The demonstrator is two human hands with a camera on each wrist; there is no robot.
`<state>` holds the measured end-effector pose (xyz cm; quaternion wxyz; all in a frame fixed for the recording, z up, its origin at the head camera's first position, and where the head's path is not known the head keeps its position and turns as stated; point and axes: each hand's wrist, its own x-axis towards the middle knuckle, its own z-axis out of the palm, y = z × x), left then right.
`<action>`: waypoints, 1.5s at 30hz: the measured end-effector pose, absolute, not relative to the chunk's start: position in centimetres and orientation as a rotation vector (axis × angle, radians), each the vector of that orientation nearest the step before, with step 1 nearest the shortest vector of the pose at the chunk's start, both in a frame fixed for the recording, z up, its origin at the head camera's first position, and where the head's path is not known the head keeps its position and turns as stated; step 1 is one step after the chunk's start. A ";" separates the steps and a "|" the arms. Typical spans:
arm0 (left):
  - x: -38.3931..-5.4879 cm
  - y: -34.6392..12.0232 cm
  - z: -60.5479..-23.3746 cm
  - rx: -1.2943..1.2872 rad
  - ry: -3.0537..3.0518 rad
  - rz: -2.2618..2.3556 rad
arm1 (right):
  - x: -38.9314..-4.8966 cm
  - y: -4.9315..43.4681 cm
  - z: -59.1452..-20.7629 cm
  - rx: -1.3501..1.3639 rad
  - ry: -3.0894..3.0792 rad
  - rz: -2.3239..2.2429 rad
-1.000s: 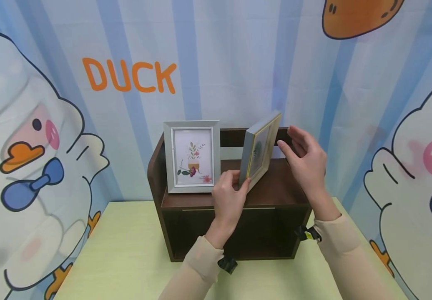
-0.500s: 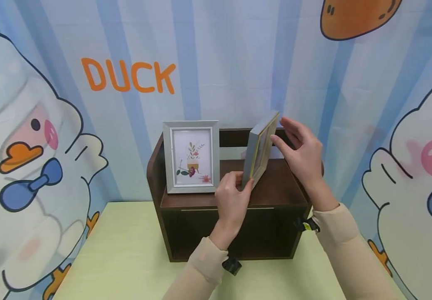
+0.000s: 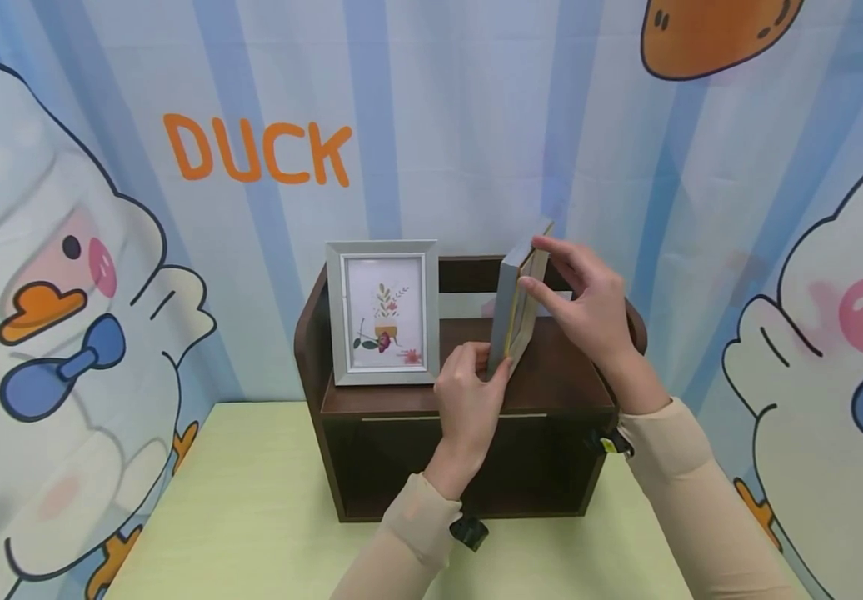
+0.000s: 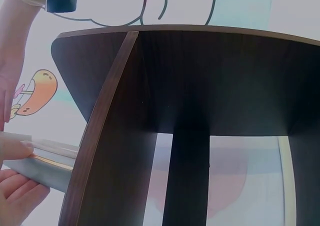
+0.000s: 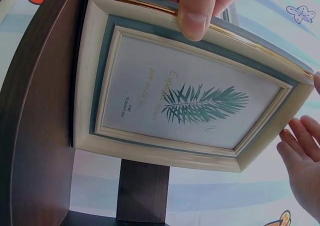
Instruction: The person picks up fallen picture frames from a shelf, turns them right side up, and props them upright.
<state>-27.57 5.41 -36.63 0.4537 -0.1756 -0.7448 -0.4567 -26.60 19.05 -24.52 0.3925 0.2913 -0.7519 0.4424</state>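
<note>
A picture frame stands turned nearly edge-on above the right part of a dark brown shelf unit's top board. My left hand pinches its near edge low down, thumb on the face side; the left wrist view shows these fingers around the grey edge. My right hand is at the upper near corner, fingers extended, tips right at the edge. The right wrist view shows the frame's face, a cream border around a green leaf print, with right-hand fingers beside the top edge.
A second picture frame with a potted-flower print stands at the left of the top board. Below is an open lower compartment. The unit sits on a pale green table before a duck-print curtain.
My right hand has moved left to the frame's upper corner. The frame has shifted slightly right and turned more edge-on, with my left hand following it.
</note>
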 end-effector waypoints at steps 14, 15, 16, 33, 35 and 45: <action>-27.5 5.8 -37.0 -0.468 -1.817 -1.093 | -26.5 19.0 -24.3 0.758 -1.912 1.003; -27.5 5.8 -37.0 -0.475 -1.815 -1.094 | -26.5 19.0 -24.3 0.759 -1.916 0.999; -27.5 5.9 -37.1 -0.483 -1.812 -1.096 | -26.6 19.1 -24.3 0.761 -1.919 0.995; -26.6 6.5 -37.4 -0.585 -1.835 -1.113 | -27.7 20.5 -24.2 0.892 -1.931 0.983; -26.6 6.6 -37.4 -0.594 -1.835 -1.108 | -27.9 20.8 -24.3 0.912 -1.929 0.990; -26.3 7.2 -37.5 -0.669 -1.840 -1.136 | -28.0 21.8 -24.4 0.980 -1.896 1.086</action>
